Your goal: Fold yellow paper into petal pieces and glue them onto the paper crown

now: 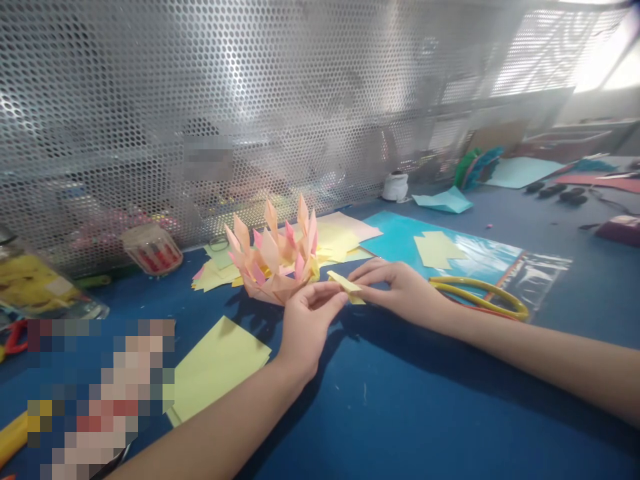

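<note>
A small folded yellow paper piece (347, 286) lies low over the blue table (410, 407), pinched from both sides. My left hand (306, 321) grips its left end between thumb and fingertips. My right hand (400, 287) presses its right end with curled fingers. Just behind them stands a spiky ring-shaped paper model (274, 257) built of peach, pink and yellow folded units.
Yellow square sheets (215, 367) lie near my left forearm, more (340, 240) behind the model. A teal sheet (450, 250) with yellow papers, a yellow loop (480, 293) and a plastic bag lie right. A jar (150, 248) and a perforated metal screen (250, 100) stand behind.
</note>
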Tool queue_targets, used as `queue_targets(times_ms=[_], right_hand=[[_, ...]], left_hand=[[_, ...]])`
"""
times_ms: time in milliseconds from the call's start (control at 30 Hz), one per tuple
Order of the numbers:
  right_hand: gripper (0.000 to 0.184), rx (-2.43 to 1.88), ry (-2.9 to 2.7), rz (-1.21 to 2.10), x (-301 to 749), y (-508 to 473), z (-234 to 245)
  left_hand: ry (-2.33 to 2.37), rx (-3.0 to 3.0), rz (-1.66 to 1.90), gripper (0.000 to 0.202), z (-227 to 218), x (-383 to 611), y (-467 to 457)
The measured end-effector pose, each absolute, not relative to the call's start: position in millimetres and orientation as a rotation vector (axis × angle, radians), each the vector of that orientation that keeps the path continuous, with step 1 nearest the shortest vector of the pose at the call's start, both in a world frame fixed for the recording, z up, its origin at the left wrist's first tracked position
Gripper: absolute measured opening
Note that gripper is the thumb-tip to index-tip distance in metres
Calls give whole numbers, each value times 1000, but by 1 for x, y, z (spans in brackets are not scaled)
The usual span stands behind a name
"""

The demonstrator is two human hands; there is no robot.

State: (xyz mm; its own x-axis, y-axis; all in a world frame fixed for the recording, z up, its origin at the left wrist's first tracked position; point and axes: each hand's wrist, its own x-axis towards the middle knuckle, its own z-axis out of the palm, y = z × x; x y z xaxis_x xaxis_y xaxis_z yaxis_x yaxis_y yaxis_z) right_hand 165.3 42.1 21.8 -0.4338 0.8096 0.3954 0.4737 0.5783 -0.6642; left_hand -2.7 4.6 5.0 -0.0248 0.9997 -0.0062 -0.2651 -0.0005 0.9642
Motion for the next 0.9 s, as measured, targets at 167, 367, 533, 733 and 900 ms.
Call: queue_targets(times_ms=[167,367,533,733,900], right_hand=[[23,-1009,-2099,603,165,40,24],[22,-1002,-2099,615,164,39,23],[22,-1015,-2093,649,164,40,22],[22,-1018,-2061,731,162,40,22],[12,-1085,-1955,816,161,36,25]], left_hand=[[1042,1022,1330,19,7,-1,3],[1082,1047,1347,17,8,1,2],[1091,1074,1343,17,5,1,3],[1080,1124,1336,19,4,1,2],[1079,1198,1322,17,4,1,3]])
